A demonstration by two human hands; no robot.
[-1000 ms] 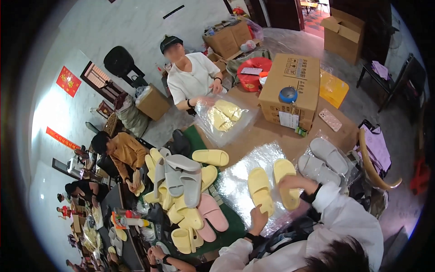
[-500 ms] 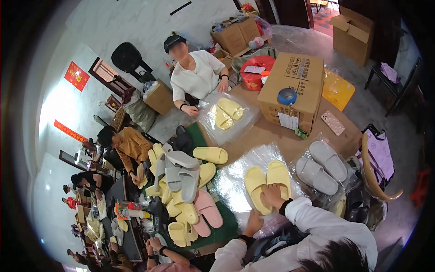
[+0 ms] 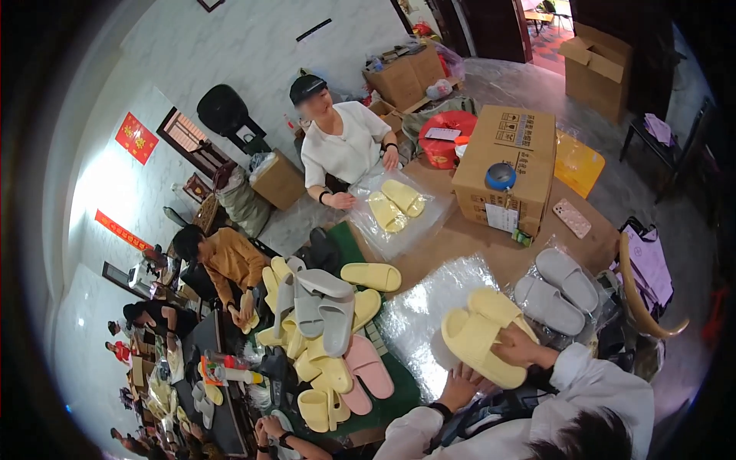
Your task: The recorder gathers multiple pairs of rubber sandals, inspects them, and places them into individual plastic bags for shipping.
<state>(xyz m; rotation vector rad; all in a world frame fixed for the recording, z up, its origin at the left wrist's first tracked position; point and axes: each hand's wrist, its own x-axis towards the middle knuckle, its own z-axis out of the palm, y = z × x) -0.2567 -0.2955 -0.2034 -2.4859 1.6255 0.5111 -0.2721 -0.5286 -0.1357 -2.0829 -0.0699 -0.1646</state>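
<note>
At the near edge of the brown bench (image 3: 460, 238), the right hand (image 3: 515, 346) grips a pair of pale yellow foam slippers (image 3: 483, 337), fingers curled over them, above a clear crinkled plastic bag (image 3: 429, 307). The left hand (image 3: 462, 382) rests open-fingered against the slippers' lower edge. Just right lie grey slippers in clear wrap (image 3: 556, 290). Farther back stands a brown cardboard box (image 3: 507, 165) with a white label, blue tape roll (image 3: 500, 175) on top. On the far wall hangs a red square sign (image 3: 136, 138).
</note>
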